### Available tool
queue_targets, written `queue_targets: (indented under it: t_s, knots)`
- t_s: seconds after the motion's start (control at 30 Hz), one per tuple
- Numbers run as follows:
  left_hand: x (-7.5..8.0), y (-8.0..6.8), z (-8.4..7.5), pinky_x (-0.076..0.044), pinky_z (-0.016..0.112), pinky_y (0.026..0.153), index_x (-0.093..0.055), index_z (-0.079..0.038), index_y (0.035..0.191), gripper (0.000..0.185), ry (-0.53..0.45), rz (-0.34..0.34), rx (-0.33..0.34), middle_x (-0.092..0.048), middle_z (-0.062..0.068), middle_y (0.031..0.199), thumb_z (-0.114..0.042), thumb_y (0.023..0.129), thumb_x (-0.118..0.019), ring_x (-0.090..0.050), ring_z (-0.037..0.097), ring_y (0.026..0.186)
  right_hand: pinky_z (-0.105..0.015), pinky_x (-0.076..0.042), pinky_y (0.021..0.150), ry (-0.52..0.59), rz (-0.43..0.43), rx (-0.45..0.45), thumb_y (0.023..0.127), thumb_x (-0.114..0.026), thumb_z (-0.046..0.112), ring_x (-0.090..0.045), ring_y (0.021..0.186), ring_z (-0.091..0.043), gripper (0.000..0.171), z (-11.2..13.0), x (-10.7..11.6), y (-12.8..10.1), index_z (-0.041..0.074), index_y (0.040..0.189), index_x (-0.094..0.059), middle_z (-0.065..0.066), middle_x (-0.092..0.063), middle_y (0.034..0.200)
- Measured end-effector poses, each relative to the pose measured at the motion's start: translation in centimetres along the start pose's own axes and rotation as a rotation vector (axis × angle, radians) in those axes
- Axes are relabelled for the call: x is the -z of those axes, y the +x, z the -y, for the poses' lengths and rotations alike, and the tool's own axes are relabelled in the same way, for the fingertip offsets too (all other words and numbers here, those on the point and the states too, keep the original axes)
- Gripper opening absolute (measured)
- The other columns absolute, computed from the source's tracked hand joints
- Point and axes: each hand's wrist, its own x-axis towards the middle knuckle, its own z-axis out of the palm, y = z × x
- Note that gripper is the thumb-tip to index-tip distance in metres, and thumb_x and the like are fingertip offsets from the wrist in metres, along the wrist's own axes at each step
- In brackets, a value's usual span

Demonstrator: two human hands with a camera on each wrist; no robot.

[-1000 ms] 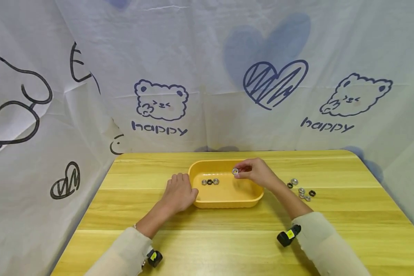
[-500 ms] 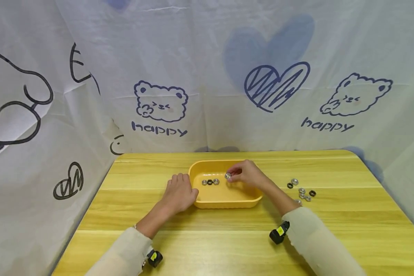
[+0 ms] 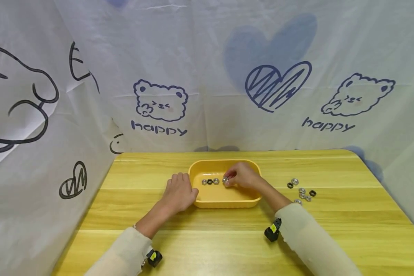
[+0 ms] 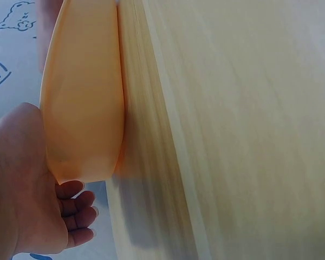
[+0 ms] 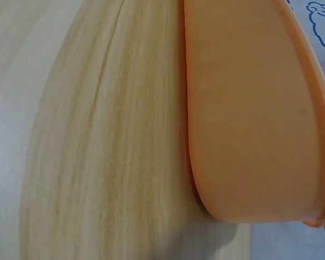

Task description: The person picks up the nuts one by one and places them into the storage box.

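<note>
On the wooden surface (image 3: 131, 214), the left hand (image 3: 178, 193) rests against the left end of the yellow tray (image 3: 227, 202), its fingers relaxed and laid flat, grasping nothing. Inside the tray, three small nuts (image 3: 210, 181) lie in a row. Just beside them on the right, the right hand (image 3: 242, 177) is low inside the tray and pinches a silver nut (image 3: 225, 179) between thumb and fingertips. Further right, well apart from the tray, a loose group of nuts (image 3: 301, 189) lies on the surface.
</note>
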Motion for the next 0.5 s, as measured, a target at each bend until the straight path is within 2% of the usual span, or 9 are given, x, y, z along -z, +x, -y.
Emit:
queue_targets:
  t_s: [0.23, 0.5]
  knots:
    - [-0.36, -0.09, -0.10, -0.031, 0.039, 0.076, -0.050, 0.003, 0.101, 0.033, 0.021, -0.034, -0.012, -0.045, 0.014, 0.092, -0.029, 0.092, -0.048, -0.038, 0.030, 0.086, -0.024, -0.054, 0.074, 0.018, 0.023, -0.005, 0.082, -0.086, 0.013, -0.066, 0.077, -0.007, 0.021, -0.08, -0.31, -0.03, 0.003, 0.099, -0.081, -0.006, -0.080, 0.089]
    - [-0.73, -0.17, -0.17, -0.032, 0.039, 0.077, -0.050, 0.003, 0.101, 0.031, 0.023, -0.035, -0.004, -0.046, 0.014, 0.093, -0.028, 0.094, -0.049, -0.039, 0.030, 0.088, -0.022, -0.053, 0.074, -0.053, 0.036, 0.006, 0.080, -0.088, 0.012, -0.064, 0.076, -0.006, 0.020, -0.57, -0.78, 0.17, 0.005, 0.097, -0.081, -0.004, -0.079, 0.088]
